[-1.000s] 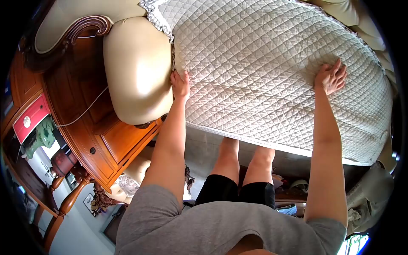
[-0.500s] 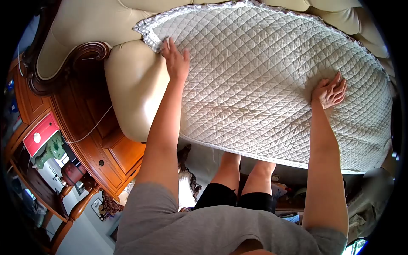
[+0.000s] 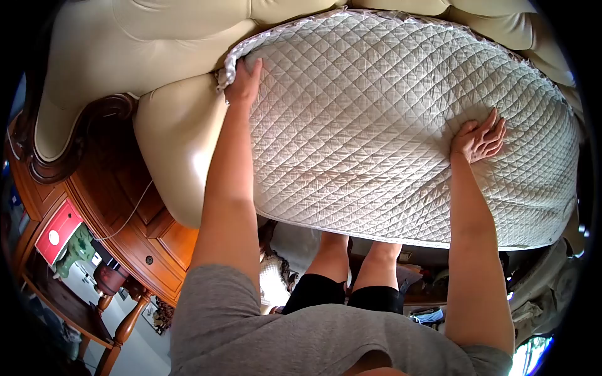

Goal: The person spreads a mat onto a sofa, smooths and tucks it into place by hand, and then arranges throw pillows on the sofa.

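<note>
A pale quilted cover (image 3: 351, 125) with a ruffled edge lies over the seat of a cream sofa. At the cover's back left corner, beside the sofa's armrest (image 3: 182, 138), my left hand (image 3: 244, 83) is at the ruffled edge, its fingers partly hidden under or behind the fabric and its thumb on top. My right hand (image 3: 480, 136) presses on the right part of the cover, fingers spread, with creases running out from it.
The tufted sofa back (image 3: 169, 31) runs along the top, with a carved wooden scroll (image 3: 81, 131) at left. A wooden cabinet (image 3: 135, 219) with a white cord stands left. A red box (image 3: 59, 232) is beyond it. Clothes lie at lower right.
My left hand has moved from the armrest's inner side up to the cover's back corner, where the ruffled edge is now folded in. My right hand stays on the cover, slightly lower.
</note>
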Demonstrator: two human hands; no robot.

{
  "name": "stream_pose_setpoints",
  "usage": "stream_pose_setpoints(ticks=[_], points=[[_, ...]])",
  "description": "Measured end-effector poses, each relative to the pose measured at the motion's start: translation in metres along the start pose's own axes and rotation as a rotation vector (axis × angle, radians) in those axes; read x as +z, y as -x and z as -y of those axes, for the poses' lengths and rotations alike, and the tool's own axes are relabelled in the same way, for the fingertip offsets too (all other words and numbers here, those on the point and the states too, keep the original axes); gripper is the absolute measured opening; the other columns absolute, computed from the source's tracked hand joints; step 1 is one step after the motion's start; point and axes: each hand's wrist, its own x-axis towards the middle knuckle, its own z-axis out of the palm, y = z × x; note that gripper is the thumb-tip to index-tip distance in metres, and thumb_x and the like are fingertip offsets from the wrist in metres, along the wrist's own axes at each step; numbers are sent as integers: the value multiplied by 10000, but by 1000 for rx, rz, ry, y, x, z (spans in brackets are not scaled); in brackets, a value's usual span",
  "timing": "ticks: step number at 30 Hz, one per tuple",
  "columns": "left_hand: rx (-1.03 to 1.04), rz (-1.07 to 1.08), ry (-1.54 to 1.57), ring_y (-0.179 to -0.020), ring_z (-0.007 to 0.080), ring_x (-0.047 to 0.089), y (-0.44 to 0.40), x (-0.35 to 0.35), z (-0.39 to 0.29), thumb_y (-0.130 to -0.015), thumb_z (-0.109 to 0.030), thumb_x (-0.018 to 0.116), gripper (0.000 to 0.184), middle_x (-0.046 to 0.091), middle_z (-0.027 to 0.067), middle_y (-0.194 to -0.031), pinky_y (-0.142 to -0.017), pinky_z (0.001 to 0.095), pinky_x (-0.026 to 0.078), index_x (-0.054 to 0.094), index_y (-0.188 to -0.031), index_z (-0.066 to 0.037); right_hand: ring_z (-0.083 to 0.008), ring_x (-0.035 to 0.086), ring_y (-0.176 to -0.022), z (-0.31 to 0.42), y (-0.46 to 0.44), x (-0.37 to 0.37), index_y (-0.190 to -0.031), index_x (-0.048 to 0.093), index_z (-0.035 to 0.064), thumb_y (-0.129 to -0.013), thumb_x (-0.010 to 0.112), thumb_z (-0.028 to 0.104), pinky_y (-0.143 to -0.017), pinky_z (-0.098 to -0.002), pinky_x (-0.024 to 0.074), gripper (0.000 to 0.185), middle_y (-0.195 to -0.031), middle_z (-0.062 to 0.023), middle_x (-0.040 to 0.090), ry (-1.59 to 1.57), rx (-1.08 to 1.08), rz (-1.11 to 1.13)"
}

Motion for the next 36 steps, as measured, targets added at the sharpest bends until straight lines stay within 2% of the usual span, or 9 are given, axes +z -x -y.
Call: stream_pose_setpoints(ticks=[11, 19, 25, 28, 31, 32, 33, 34, 36], points=[[-181, 329, -253, -1141, 395, 550, -13, -27, -26, -953, -556, 299, 658, 593, 238, -1197, -964, 497, 421, 580, -1159, 2, -291, 321, -1325, -1, -2, 1, -1395, 433, 245, -845, 466, 322, -1075, -501, 241, 557, -1425, -82, 366, -55, 38, 11], [-71, -222, -135, -1009, 412, 591, 10, 17, -16, -937, -434, 361, 490, 608, 210, -1160, -861, 511, 464, 532, -1189, -50, -298, 294, -1341, -1, -3, 7, -1404, 420, 243, -843, 475, 320, -1089, -502, 213, 568, -1439, -89, 348, -75, 44, 21], [-291, 307, -144, -1174, 383, 524, -40, -13, 11, -897, -552, 399, 629, 529, 207, -1311, -982, 479, 409, 547, -1268, -67, -309, 284, -1342, -2, 2, 6, -1399, 421, 231, -830, 487, 312, -1089, -505, 201, 578, -1444, -97, 339, -56, 37, 28], [-28, 141, -76, -1225, 362, 498, -71, 22, 66, -896, -540, 432, 622, 530, 167, -1331, -1051, 425, 375, 554, -1269, -57, -309, 279, -1344, 0, 2, 7, -1392, 430, 233, -831, 479, 336, -1089, -511, 202, 572, -1444, -93, 339, -87, 47, 24], [127, -10, -201, -1181, 393, 524, -47, 28, 45, -931, -485, 390, 582, 563, 219, -1261, -1022, 439, 401, 565, -1239, -23, -300, 278, -1344, -1, 1, 6, -1391, 431, 243, -830, 475, 336, -1092, -511, 199, 570, -1450, -86, 328, -92, 56, 31], [-216, 121, -88, -1092, 426, 566, -33, 19, 14, -956, -415, 353, 544, 593, 274, -1167, -979, 466, 428, 578, -1189, 23, -290, 285, -1340, 0, 0, 4, -1388, 434, 252, -830, 475, 340, -1095, -506, 200, 567, -1445, -81, 333, -90, 58, 34], [-86, -8, -84, -989, 464, 597, -14, 12, -5, -964, -372, 345, 519, 622, 304, -1049, -936, 493, 447, 594, -1147, 45, -290, 285, -1340, -1, -1, 4, -1388, 434, 252, -830, 475, 340, -1095, -506, 200, 567, -1445, -81, 333, -90, 71, 23], [-84, -8, -144, -1070, 426, 567, 1, 10, -21, -973, -334, 348, 492, 587, 289, -1163, -974, 481, 415, 554, -1213, 43, -286, 292, -1336, -1, -1, 5, -1387, 436, 253, -833, 471, 338, -1095, -502, 202, 562, -1438, -80, 344, -88, 70, 19], [306, -391, -170, -1167, 400, 495, 39, 16, -57, -972, -329, 368, 491, 509, 275, -1282, -1013, 461, 376, 491, -1301, 14, -280, 298, -1335, -2, -1, 2, -1387, 437, 255, -840, 465, 331, -1098, -491, 203, 553, -1436, -75, 351, -74, 67, 36]])
